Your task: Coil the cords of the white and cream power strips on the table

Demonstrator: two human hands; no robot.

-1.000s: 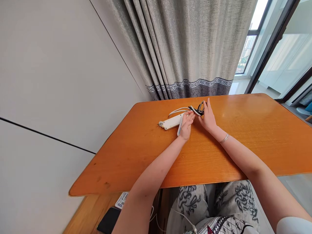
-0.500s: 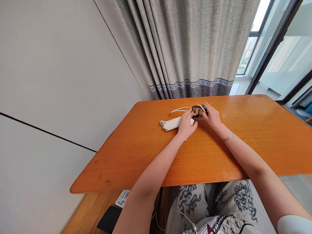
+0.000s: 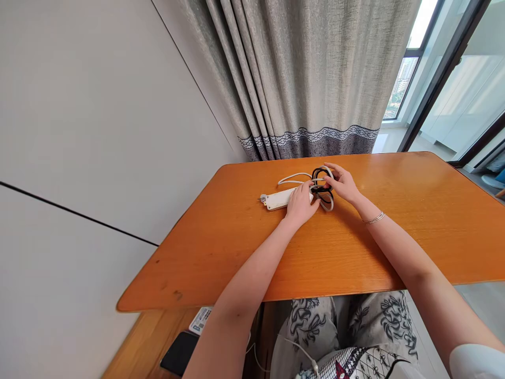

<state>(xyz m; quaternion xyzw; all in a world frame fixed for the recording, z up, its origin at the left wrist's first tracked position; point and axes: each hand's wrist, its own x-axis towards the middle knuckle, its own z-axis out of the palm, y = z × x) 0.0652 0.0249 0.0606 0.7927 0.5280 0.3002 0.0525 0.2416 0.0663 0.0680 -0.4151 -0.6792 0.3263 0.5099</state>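
At frame center, a left hand [image 3: 300, 204] wraps over the right end of a white power strip [image 3: 277, 200], while a right hand [image 3: 343, 185], thumb and fingers narrowed, holds looped black and white cords [image 3: 322, 189]. The loops (crossed over one another) could cinch into a knot if pulled hard. Should the left hand's hold slacken, a tug could drag the strip across the smooth-looking orange tabletop [image 3: 221, 237].

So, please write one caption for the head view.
Left hand on a white power strip, right hand at looped cables, wooden table beneath.
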